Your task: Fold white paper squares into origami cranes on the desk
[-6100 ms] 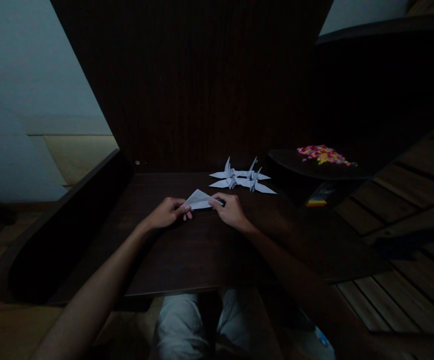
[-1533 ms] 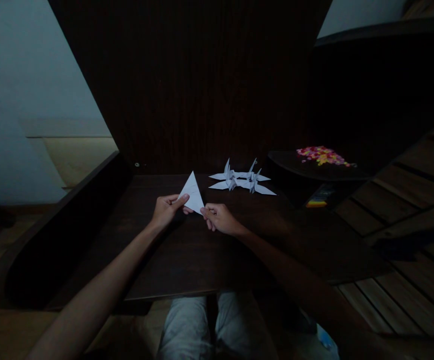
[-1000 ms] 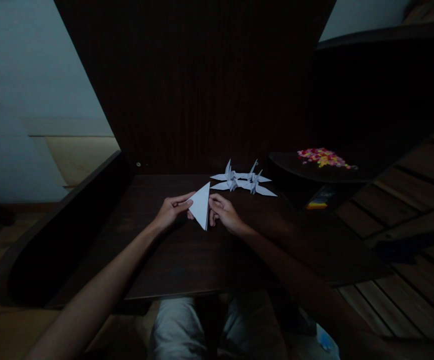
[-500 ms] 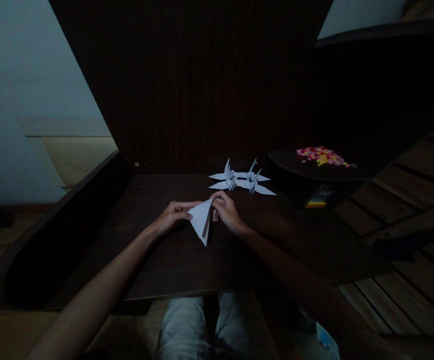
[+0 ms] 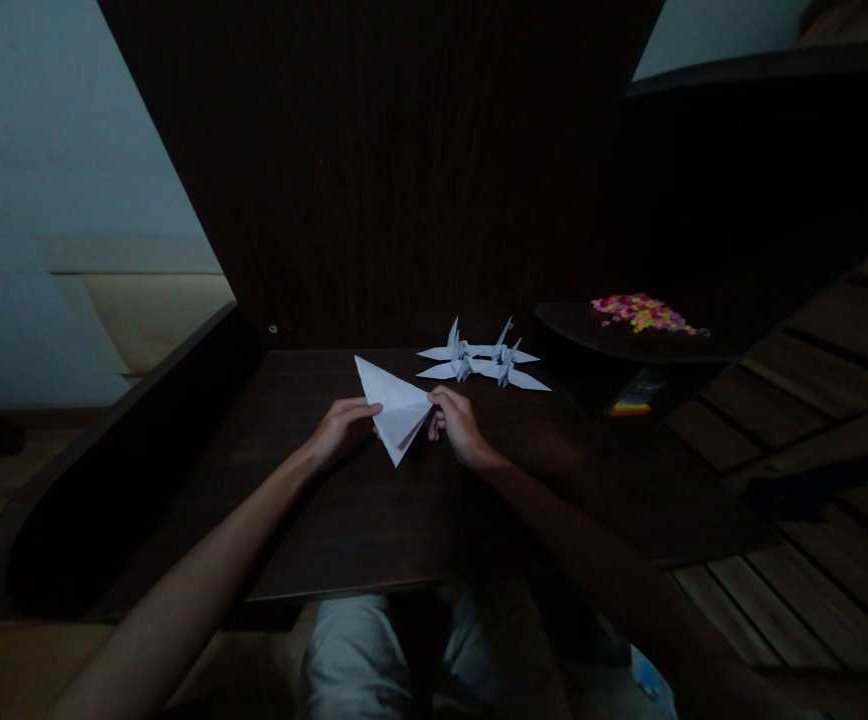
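Note:
A folded sheet of white paper [image 5: 393, 400] is held up over the dark desk, with one flap spread out to a point at the upper left and another point hanging down. My left hand [image 5: 344, 428] pinches its left edge, thumb on top. At the right corner, my right hand [image 5: 455, 420] grips the paper between thumb and fingers, the other fingers curled beneath. Just beyond my right hand, several white origami cranes [image 5: 479, 365] stand close together, their wings nearly touching.
The dark wooden desk [image 5: 314, 560] has a raised side panel [image 5: 119, 450] on the left and a tall back board [image 5: 404, 180]. On a rounded shelf [image 5: 569, 330] at the right lies a heap of small pink, red and yellow pieces [image 5: 648, 312]. Slatted wood [image 5: 771, 610] is at the lower right.
The paper has opened from a narrower triangle into a wider shape, its flap now pointing to the upper left. Both hands keep hold of it and have barely moved.

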A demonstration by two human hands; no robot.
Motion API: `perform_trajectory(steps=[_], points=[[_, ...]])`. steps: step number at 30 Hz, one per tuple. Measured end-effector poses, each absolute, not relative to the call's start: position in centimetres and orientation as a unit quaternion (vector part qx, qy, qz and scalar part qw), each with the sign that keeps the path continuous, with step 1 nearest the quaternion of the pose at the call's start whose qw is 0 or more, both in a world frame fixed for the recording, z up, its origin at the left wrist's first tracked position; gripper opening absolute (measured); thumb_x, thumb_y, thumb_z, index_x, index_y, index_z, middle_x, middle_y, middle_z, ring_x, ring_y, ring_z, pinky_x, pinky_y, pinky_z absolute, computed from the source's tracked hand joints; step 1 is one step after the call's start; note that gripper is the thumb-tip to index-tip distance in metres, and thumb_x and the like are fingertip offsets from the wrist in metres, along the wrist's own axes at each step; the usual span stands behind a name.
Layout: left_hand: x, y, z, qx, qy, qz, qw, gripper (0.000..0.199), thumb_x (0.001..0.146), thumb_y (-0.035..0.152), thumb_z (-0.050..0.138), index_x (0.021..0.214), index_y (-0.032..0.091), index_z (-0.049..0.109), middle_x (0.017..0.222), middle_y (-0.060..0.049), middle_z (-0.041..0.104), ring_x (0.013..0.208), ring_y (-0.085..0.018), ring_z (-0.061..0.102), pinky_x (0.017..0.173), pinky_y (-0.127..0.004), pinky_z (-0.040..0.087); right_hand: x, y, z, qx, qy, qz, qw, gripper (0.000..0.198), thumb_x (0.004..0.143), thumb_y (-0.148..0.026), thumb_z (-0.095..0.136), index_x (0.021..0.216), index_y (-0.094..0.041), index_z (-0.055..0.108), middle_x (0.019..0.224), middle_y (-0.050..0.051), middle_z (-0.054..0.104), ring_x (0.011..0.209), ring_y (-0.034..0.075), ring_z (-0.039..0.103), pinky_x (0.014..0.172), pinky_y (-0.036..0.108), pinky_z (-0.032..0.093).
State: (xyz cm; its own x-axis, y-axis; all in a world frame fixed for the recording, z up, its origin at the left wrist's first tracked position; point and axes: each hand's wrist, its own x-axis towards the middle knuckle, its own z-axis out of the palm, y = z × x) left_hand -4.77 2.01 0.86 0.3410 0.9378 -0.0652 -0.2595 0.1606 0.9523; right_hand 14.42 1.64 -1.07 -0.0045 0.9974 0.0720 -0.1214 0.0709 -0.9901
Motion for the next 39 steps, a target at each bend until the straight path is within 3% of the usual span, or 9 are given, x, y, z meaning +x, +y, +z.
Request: perform_trajectory(steps=[3,7,11,15,24,28,33,39], points=[[-4.7,2.2,0.9,0.480,0.359,0.449,0.662,0.028,0.061,0.031,0.078,0.078,0.010,0.072,0.072,-0.008,0.070,0.070,-0.020,0.063,0.069,-0.031,0.046,14.4,1.8,-1.4,-0.450,-0.507,0.481,0.556,0.022,0.076,-0.041,0.052,0.071,-0.020,0.048,0.043,-0.009,0.045,0.030,0.008,0.045,0.031,0.017,0.028],[-4.8,2.3,1.0,0.476,0.377,0.480,0.633,0.029,0.061,0.037,0.080,0.073,0.013,0.069,0.068,-0.004,0.068,0.065,-0.017,0.061,0.063,-0.026,0.045,14.2,1.6,-1.6,-0.433,-0.550,0.402,0.591,0.021,0.079,-0.039,0.056,0.089,-0.021,0.054,0.064,-0.006,0.056,0.037,0.005,0.048,0.034,0.017,0.031],[-5.0,2.4,0.9,0.469,0.396,0.499,0.612,0.031,0.064,0.040,0.079,0.062,0.014,0.061,0.057,0.000,0.061,0.051,-0.011,0.053,0.050,-0.022,0.037,14.1,1.0,-1.4,-0.413,-0.593,0.409,0.557,0.021,0.081,-0.033,0.053,0.096,-0.020,0.059,0.064,-0.004,0.053,0.047,0.008,0.052,0.039,0.018,0.037],[-5.1,2.4,1.0,0.467,0.394,0.512,0.604,0.033,0.062,0.040,0.080,0.060,0.015,0.059,0.054,0.002,0.058,0.047,-0.010,0.049,0.046,-0.021,0.034,14.3,0.5,-1.1,-0.403,-0.621,0.412,0.531,0.027,0.075,-0.027,0.060,0.101,-0.021,0.059,0.070,-0.003,0.055,0.058,0.011,0.057,0.044,0.019,0.041],[-4.9,2.2,1.3,0.466,0.378,0.498,0.626,0.036,0.061,0.044,0.080,0.060,0.014,0.059,0.054,0.002,0.058,0.047,-0.009,0.049,0.048,-0.021,0.035,14.7,0.5,-0.9,-0.377,-0.635,0.410,0.535,0.024,0.074,-0.034,0.067,0.093,-0.020,0.062,0.099,0.003,0.054,0.066,0.010,0.056,0.044,0.019,0.041],[-5.0,2.2,1.2,0.468,0.385,0.497,0.620,0.036,0.062,0.045,0.080,0.065,0.014,0.062,0.057,0.001,0.060,0.049,-0.010,0.051,0.049,-0.022,0.036,15.0,0.1,-0.6,-0.357,-0.660,0.408,0.519,0.028,0.074,-0.034,0.068,0.099,-0.021,0.063,0.103,0.004,0.052,0.068,0.010,0.055,0.049,0.019,0.043],[-5.2,2.2,1.3,0.474,0.390,0.497,0.613,0.039,0.060,0.048,0.080,0.066,0.013,0.064,0.060,-0.001,0.062,0.053,-0.012,0.054,0.052,-0.022,0.038,14.7,-0.1,-0.3,-0.371,-0.672,0.403,0.499,0.034,0.072,-0.037,0.071,0.100,-0.020,0.064,0.103,0.005,0.055,0.068,0.010,0.055,0.049,0.019,0.042],[-5.4,2.5,1.1,0.470,0.383,0.500,0.618,0.047,0.056,0.057,0.079,0.067,0.014,0.062,0.060,0.000,0.062,0.052,-0.012,0.054,0.052,-0.023,0.039,14.3,0.5,-1.0,-0.399,-0.646,0.394,0.518,0.026,0.079,-0.042,0.062,0.092,-0.019,0.066,0.092,0.004,0.060,0.062,0.010,0.058,0.044,0.019,0.042]])
